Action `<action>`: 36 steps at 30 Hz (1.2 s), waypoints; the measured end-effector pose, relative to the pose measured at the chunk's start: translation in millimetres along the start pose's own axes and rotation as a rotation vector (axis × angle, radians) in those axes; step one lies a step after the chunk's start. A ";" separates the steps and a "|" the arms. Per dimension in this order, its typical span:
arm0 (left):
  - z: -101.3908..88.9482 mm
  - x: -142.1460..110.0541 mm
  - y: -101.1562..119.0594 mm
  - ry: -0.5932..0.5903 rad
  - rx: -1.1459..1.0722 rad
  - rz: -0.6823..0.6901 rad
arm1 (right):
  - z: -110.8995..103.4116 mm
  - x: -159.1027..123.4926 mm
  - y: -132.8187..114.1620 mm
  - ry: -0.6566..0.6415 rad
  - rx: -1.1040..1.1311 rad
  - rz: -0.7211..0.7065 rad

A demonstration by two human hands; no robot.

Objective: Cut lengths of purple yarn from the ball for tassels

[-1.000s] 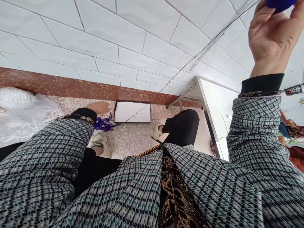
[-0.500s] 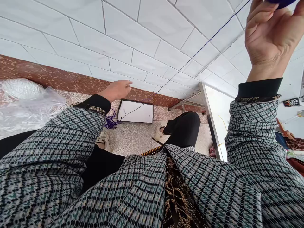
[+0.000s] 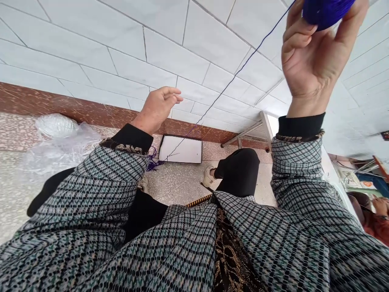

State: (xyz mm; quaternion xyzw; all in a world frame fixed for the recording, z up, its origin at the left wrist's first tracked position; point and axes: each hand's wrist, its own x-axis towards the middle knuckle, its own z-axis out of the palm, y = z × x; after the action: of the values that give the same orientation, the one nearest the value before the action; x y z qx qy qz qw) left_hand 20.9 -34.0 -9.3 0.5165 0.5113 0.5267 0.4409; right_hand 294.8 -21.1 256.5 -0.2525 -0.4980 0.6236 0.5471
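Note:
My right hand [image 3: 319, 61] is raised at the upper right, its fingers curled around a ball of purple yarn [image 3: 326, 12] that the top edge cuts off. From the ball a taut-looking strand of purple yarn [image 3: 226, 86] slants down to the left, over a white board with a dark frame [image 3: 185, 150] on the floor. Beside that board lies a loose tangle of purple yarn [image 3: 154, 164], partly behind my left sleeve. My left hand [image 3: 159, 106] hovers left of the strand, apart from it, fingers stretched out and nothing visible in them.
A white tiled wall [image 3: 164, 48] with a reddish-brown skirting [image 3: 91, 107] runs in front of me. Left on the speckled floor lie a white coil [image 3: 56, 125] and clear plastic wrapping [image 3: 60, 152]. A metal-legged table [image 3: 267, 125] stands to the right. Another person's hand [image 3: 380, 205] shows at the right edge.
My right hand has come lower and left in view, showing more of the yarn ball. My left hand has risen slightly and moved right. The whole view has shifted.

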 end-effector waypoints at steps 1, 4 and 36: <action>-3.8 0.0 2.7 0.017 -0.013 0.009 | -0.7 1.1 11.2 -0.035 0.011 -0.018; -13.4 -1.5 8.8 0.018 -0.017 0.034 | -2.2 1.1 47.3 -0.041 0.012 -0.035; 17.7 4.0 18.5 -0.364 -0.454 -0.216 | -22.4 -18.2 181.1 0.035 0.020 0.380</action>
State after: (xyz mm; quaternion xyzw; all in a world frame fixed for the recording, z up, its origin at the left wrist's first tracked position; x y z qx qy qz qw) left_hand 39.4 -30.2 8.4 0.4335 0.3451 0.4764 0.6826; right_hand 240.9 -13.2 81.4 -0.3472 -0.4256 0.7162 0.4305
